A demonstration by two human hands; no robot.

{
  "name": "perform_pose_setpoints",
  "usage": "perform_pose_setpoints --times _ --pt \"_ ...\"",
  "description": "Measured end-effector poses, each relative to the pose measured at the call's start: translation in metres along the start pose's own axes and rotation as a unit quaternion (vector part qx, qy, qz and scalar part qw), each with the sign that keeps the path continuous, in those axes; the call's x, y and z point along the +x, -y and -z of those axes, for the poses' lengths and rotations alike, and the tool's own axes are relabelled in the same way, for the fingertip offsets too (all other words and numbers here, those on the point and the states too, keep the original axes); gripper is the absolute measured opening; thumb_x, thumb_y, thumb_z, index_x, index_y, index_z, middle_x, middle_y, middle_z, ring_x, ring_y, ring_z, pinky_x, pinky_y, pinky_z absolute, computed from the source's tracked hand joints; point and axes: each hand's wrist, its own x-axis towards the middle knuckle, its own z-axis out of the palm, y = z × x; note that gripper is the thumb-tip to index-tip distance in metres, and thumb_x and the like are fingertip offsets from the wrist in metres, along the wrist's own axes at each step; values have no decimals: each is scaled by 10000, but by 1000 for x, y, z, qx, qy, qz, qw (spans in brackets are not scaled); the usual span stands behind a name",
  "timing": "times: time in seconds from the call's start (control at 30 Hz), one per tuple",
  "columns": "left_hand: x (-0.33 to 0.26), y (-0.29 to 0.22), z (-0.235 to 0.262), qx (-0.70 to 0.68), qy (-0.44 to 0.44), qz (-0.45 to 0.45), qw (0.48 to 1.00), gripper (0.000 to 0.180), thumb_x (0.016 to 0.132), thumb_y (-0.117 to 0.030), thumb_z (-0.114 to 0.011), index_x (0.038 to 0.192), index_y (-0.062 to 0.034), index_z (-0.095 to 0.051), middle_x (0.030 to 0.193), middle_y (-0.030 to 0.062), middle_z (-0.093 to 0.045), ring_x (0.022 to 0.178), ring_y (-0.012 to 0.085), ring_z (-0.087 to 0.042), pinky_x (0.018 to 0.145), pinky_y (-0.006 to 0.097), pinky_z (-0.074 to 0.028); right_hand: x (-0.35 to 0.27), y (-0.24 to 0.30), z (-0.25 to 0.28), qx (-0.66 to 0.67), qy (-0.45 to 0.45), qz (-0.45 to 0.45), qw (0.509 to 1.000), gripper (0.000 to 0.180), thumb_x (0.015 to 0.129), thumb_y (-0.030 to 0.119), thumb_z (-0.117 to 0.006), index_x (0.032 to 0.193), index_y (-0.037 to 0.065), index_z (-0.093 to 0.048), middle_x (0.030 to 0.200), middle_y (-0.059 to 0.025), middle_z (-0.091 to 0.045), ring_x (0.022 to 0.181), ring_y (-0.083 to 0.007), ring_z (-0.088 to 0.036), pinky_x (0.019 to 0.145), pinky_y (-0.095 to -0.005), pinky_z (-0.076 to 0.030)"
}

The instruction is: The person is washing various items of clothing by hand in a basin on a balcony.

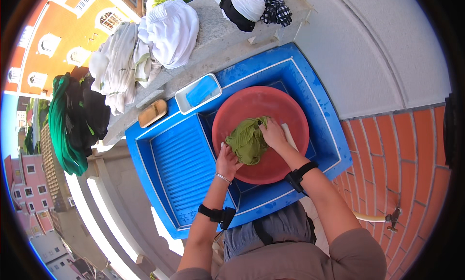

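Observation:
A bunched olive-green cloth garment (248, 140) is in a round red plastic basin (224, 122). My left hand (228, 162) holds the garment by its lower left edge, with the palm turned inward. On the upper right side, my right hand (272, 134) has its fingers curled onto the fabric. The fingertips of both hands are partly hidden by the folds. Beside my right hand, a pale tube-like piece (289, 135) lies against the inside of the basin, partly covered by my forearm.
The basin stands in a blue sink (310, 81) with a ribbed washboard (181, 156) on its left. A white tray (216, 90) and a tan-brown block (152, 113) rest along the far edge. White clothes (169, 32), dark-and-green clothes (68, 125) and black-and-white clothes (247, 8) lie on the ledge. A tap (393, 218) is at right.

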Motion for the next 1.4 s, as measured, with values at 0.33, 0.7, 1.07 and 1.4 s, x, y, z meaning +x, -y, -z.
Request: perform_pose_setpoints --times 0.33,0.7,1.07,1.4 --pt "61 41 41 578 -164 -326 729 371 684 -19 -541 1022 -169 -567 1146 201 -428 1100 337 -379 919 341 -338 -24 24 -16 -184 107 19 977 597 739 130 -538 1264 139 -252 1162 -239 -321 1005 -392 -415 722 -384 -462" --pt "120 53 23 594 -131 -191 770 352 721 -222 -561 1047 -94 -536 974 244 -535 904 349 -527 799 389 -414 26 -48 -44 19 100 -188 977 575 680 26 -599 1180 66 -318 1115 -181 -434 1023 -281 -450 767 -320 -416" --pt "-4 -52 -3 743 -165 -279 586 341 741 -61 -416 1072 -86 -493 1002 169 -506 906 340 -506 773 391 -419 -28 59 114 438 -20 30 898 286 728 -68 -359 945 5 -530 956 -56 -537 906 -132 -496 799 -230 -365" --pt "-89 -136 -52 627 22 -447 638 211 700 -10 -476 850 -76 -608 954 142 -550 857 278 -537 729 328 -443 -65 147 179 391 112 166 898 226 745 -56 -374 905 19 -515 869 -32 -529 804 -94 -497 742 -229 -397"
